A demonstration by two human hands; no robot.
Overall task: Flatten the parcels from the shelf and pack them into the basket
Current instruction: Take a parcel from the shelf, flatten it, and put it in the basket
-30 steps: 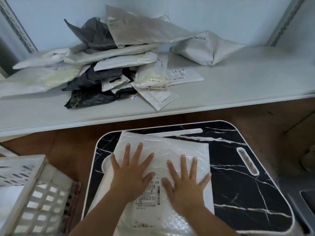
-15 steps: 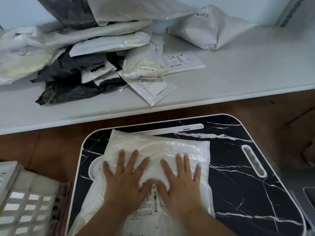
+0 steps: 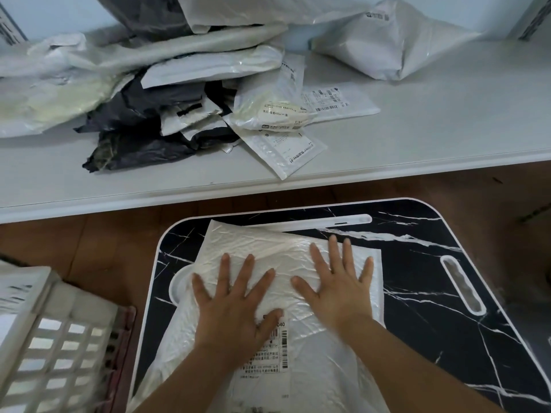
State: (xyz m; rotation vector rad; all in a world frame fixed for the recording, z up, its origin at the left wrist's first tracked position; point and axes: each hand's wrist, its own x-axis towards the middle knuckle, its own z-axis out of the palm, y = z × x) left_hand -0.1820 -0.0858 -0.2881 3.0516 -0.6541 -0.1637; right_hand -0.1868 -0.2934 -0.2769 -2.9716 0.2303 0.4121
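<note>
Fingers (image 3: pixel 249 272) splayed flat on white parcel (image 3: pixel 268 248); basket (image 3: pixel 44 338) left.

A pale blue wall (image 3: pixel 59 13) rises behind a long white shelf (image 3: pixel 432 126). Below it lies brown wooden floor (image 3: pixel 89 239), where a black marble-patterned table (image 3: pixel 447 338) with white edging stands.

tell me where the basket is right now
In the head view, the white basket sits at lower left, on the floor beside the black marble table.
</note>
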